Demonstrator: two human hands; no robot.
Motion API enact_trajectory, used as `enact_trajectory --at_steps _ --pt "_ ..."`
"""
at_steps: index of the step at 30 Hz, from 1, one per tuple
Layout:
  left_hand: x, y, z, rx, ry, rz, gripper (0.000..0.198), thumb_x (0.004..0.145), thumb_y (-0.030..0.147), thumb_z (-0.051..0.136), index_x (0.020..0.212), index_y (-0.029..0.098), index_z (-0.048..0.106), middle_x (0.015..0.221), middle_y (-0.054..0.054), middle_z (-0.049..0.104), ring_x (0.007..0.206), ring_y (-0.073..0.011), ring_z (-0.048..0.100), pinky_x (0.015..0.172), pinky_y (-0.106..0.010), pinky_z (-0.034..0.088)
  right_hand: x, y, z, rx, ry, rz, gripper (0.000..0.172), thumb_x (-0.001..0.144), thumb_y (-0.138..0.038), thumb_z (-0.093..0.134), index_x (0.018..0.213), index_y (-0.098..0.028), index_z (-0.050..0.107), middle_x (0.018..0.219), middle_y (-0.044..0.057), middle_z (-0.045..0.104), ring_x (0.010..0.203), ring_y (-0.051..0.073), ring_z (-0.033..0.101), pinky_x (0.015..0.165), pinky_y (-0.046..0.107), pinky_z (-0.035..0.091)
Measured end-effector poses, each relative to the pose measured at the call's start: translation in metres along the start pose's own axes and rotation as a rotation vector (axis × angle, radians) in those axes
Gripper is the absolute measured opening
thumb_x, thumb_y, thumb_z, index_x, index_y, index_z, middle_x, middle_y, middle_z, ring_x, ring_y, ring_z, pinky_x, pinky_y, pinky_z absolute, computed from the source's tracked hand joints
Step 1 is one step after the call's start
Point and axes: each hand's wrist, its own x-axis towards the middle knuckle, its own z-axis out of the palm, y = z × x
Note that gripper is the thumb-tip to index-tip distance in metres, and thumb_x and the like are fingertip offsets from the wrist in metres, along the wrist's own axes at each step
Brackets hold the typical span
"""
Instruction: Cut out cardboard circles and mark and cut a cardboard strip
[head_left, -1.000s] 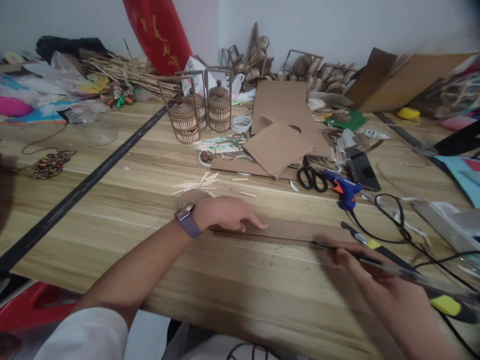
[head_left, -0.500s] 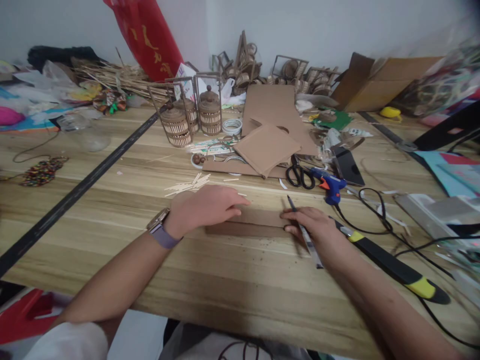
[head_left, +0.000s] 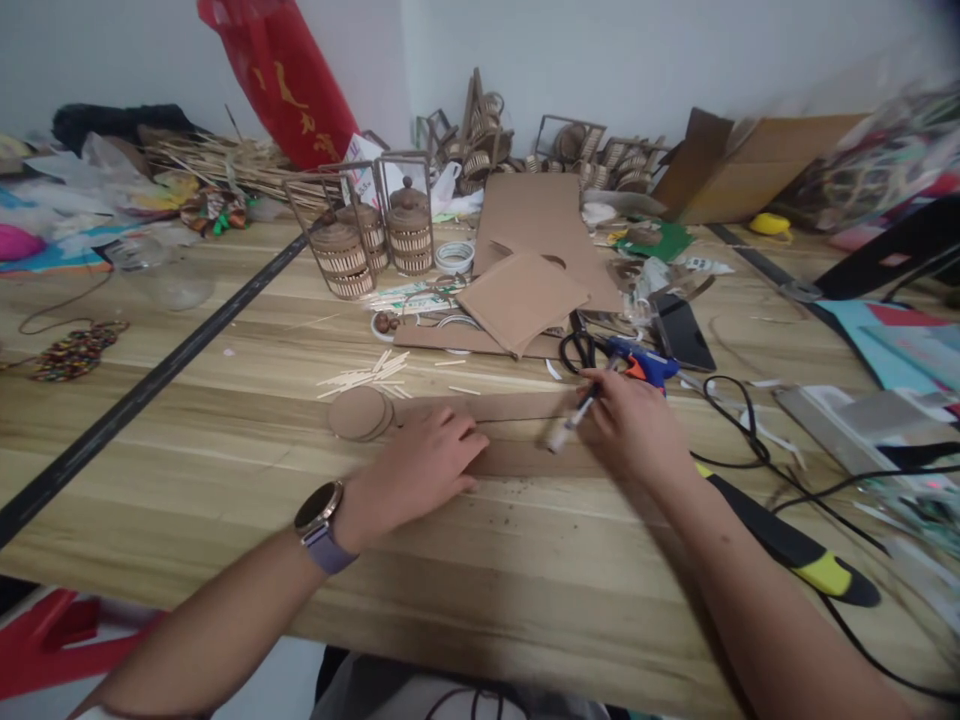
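My left hand [head_left: 431, 455] rests palm down, its fingers spread over two brown cardboard strips, the far strip [head_left: 517, 407] and the near strip [head_left: 536, 460]. A narrow gap shows between the strips. Just left of those fingers lie two overlapping round cardboard discs [head_left: 355, 412]. In my right hand [head_left: 634, 425] a pen [head_left: 574, 420] is pinched between thumb and fingers, its pale end slanting down-left over the strips and blurred by motion. Black-handled scissors [head_left: 579, 352] and a blue glue gun [head_left: 645, 362] lie just beyond my right hand.
A yellow-black utility knife [head_left: 787, 540] lies beside my right forearm, near a black cable [head_left: 750, 455]. Thin wooden sticks [head_left: 367, 373] are scattered behind the discs. Farther back stand small lidded baskets [head_left: 341, 258], a large cardboard sheet [head_left: 529, 215] and an open box [head_left: 750, 165].
My left hand has drawn nearer to me, uncovering the discs. My right hand has moved away from me with the pen, which has turned in the fingers. The strips' gap looks wider.
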Motion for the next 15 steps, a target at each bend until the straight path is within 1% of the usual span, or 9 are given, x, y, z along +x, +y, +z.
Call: enact_trajectory --at_steps 2,4,6,8,9,11,13,14,15 --pt "0.001 -0.001 0.004 -0.025 -0.016 0.01 0.034 0.09 0.033 0.077 0.119 0.017 0.068 0.123 -0.011 0.07 0.109 -0.0308 0.062 0.09 -0.044 0.051 -0.005 -0.002 0.0 -0.045 0.0 0.062 0.034 0.093 -0.022 0.052 0.119 -0.014 0.072 0.086 0.016 0.081 0.083 0.035 0.076 0.079 0.046 0.057" --pt "0.001 -0.002 0.007 -0.054 -0.017 0.022 0.029 0.091 0.029 0.075 0.117 0.018 0.069 0.121 -0.01 0.071 0.108 -0.029 0.062 0.09 -0.042 0.051 -0.009 -0.004 0.002 -0.074 -0.013 0.111 0.032 0.094 -0.027 0.053 0.118 -0.017 0.073 0.079 0.012 0.082 0.072 0.032 0.076 0.068 0.039 0.057" --pt "0.001 -0.004 0.008 -0.079 -0.011 0.027 0.023 0.093 0.026 0.072 0.114 0.019 0.069 0.12 -0.009 0.072 0.107 -0.0277 0.063 0.091 -0.041 0.051 -0.01 -0.007 0.004 -0.09 -0.023 0.152 0.035 0.095 -0.03 0.054 0.123 -0.019 0.071 0.079 0.01 0.083 0.065 0.03 0.075 0.058 0.035 0.053" --pt "0.0 -0.005 0.009 -0.098 -0.01 0.03 0.02 0.094 0.023 0.07 0.113 0.019 0.07 0.119 -0.008 0.072 0.107 -0.0271 0.063 0.091 -0.04 0.051 -0.007 -0.013 -0.001 -0.102 -0.02 0.189 0.038 0.096 -0.032 0.053 0.129 -0.019 0.069 0.081 0.009 0.083 0.064 0.029 0.075 0.053 0.033 0.051" --pt "-0.001 -0.005 0.009 -0.104 -0.008 0.032 0.019 0.094 0.022 0.07 0.113 0.019 0.07 0.119 -0.008 0.073 0.107 -0.027 0.063 0.091 -0.04 0.051 -0.006 -0.018 -0.008 -0.096 -0.013 0.197 0.039 0.097 -0.033 0.052 0.129 -0.019 0.069 0.082 0.009 0.084 0.064 0.029 0.076 0.053 0.033 0.051" --pt "-0.002 -0.006 0.011 -0.11 0.002 0.039 0.019 0.094 0.021 0.069 0.113 0.019 0.07 0.12 -0.008 0.073 0.106 -0.0269 0.063 0.091 -0.04 0.051 -0.005 -0.037 -0.03 -0.056 -0.001 0.181 0.035 0.097 -0.033 0.049 0.12 -0.022 0.074 0.083 0.007 0.083 0.068 0.028 0.077 0.056 0.033 0.054" --pt "-0.002 -0.006 0.012 -0.106 0.021 0.056 0.018 0.095 0.022 0.068 0.113 0.019 0.07 0.12 -0.008 0.073 0.105 -0.027 0.063 0.09 -0.04 0.051 -0.013 -0.066 -0.062 0.157 0.012 0.029 0.034 0.098 -0.031 0.047 0.112 -0.023 0.077 0.085 0.007 0.083 0.075 0.027 0.078 0.065 0.034 0.059" --pt "-0.002 -0.007 0.013 -0.103 0.029 0.064 0.018 0.095 0.022 0.066 0.113 0.019 0.07 0.12 -0.009 0.073 0.105 -0.0272 0.063 0.091 -0.041 0.051 -0.021 -0.082 -0.077 0.23 0.02 -0.047 0.032 0.097 -0.032 0.048 0.107 -0.026 0.078 0.086 0.007 0.082 0.077 0.027 0.078 0.069 0.036 0.06" --pt "-0.003 -0.007 0.014 -0.101 0.038 0.071 0.018 0.096 0.022 0.065 0.113 0.019 0.07 0.12 -0.009 0.073 0.105 -0.0275 0.063 0.091 -0.041 0.051 -0.032 -0.097 -0.091 0.288 0.014 -0.091 0.029 0.097 -0.035 0.051 0.098 -0.03 0.079 0.082 0.005 0.081 0.073 0.025 0.077 0.069 0.036 0.061"
